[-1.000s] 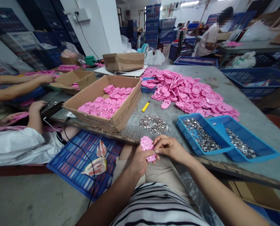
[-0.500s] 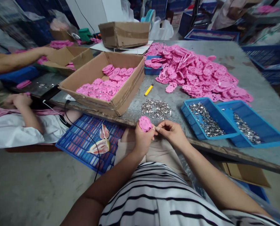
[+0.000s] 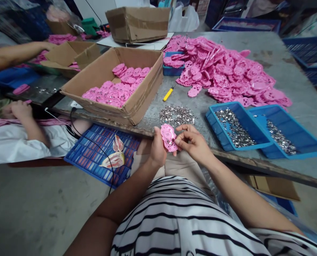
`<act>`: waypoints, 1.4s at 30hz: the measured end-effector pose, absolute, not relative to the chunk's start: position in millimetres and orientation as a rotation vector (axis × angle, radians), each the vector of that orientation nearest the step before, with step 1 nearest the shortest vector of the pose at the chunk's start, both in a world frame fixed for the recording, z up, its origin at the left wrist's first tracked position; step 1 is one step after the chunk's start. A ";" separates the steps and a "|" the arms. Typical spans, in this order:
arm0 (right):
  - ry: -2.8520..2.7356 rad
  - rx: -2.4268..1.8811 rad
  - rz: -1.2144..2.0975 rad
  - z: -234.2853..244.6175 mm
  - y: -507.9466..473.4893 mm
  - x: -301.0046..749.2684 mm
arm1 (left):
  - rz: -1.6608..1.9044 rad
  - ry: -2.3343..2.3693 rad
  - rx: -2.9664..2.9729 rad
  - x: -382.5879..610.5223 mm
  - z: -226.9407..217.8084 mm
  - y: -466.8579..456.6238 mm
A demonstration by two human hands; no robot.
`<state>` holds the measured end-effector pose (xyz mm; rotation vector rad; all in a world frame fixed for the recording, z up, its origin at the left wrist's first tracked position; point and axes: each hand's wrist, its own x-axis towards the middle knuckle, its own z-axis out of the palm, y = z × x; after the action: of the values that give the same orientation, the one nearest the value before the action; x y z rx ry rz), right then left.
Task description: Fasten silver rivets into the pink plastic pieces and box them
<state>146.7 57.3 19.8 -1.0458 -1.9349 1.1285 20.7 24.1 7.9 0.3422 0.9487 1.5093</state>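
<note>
My left hand [image 3: 157,148] grips a small pink plastic piece [image 3: 168,137] over my lap, just below the table's near edge. My right hand [image 3: 193,142] pinches the piece's lower right side with thumb and forefinger; whether a small metal part sits between those fingers I cannot tell. A loose pile of small silver metal parts [image 3: 176,115] lies on the grey table [image 3: 278,67] right above my hands. Two blue trays [image 3: 257,121] to the right hold more of the silver parts.
A cardboard box [image 3: 137,103] with several pink pieces stands left of centre. A big heap of pink pieces [image 3: 227,74] fills the middle of the table; a yellow-handled tool [image 3: 168,94] lies beside it. Another person's arms [image 3: 17,53] work at the left. A blue crate [image 3: 100,156] sits on the floor.
The camera has tilted down and closer. The pink piece has turned in my left hand so its face shows, and my right fingers have shifted onto its lower edge.
</note>
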 end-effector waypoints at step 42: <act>-1.643 -1.620 0.021 42.4 135.7 268.0 | 1.292 0.771 0.694 13.5 8.6 17.8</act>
<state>268.0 135.7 42.4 -1.6195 -1.6435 0.0213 13.5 17.8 8.6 0.6943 0.7714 1.2921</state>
